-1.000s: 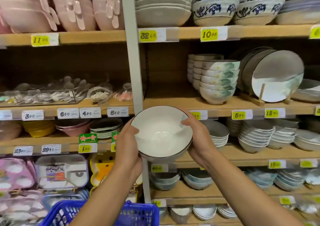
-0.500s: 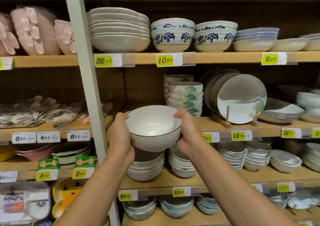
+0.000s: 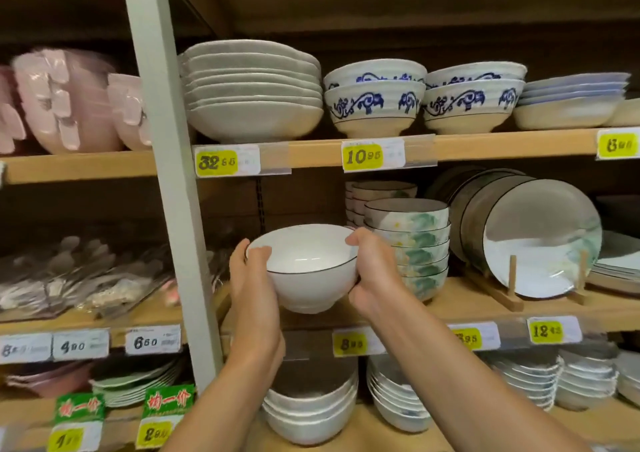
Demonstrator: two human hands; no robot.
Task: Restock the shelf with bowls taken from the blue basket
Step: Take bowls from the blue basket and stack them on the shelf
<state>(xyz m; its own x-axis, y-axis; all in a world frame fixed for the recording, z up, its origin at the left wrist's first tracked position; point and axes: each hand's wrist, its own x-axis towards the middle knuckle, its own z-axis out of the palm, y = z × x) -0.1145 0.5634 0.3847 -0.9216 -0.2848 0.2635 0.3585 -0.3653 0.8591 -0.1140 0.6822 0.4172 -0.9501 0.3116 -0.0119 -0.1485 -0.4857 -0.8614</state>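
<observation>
My left hand [image 3: 254, 278] and right hand [image 3: 375, 275] are both clamped on one white bowl [image 3: 308, 271] with a thin dark rim, one hand on each side: each thumb lies over the rim and the fingers curl round the outer wall. The bowl is upright, mouth up, at the front edge of the middle shelf [image 3: 460, 299]. I cannot tell whether its foot touches the board or hangs just above it. To the left, the pale upright post [image 3: 166, 174] stands near my left hand. To the right, my right hand is just beside a stack of green-patterned bowls [image 3: 415, 244]; I cannot tell whether the knuckles touch it. The room to move in is the dark bay behind the bowl, between post and stack, and it looks only a little wider than the bowl with my hands on it. Above, the underside of the upper shelf [image 3: 311, 154] leaves clear height over the rim. I count about six bowls in the green-patterned stack, with a second, lower stack half hidden behind it. Farther right, several large plates [image 3: 540, 240] lean on edge in a wooden stand [image 3: 512, 289]. On the upper shelf sit about seven wide white bowls [image 3: 252, 105] in one stack, and four blue-patterned bowls [image 3: 374, 102] in two stacks of two. Below my wrists, on the lower shelf, three plain white bowls [image 3: 311, 413] are nested together.
</observation>
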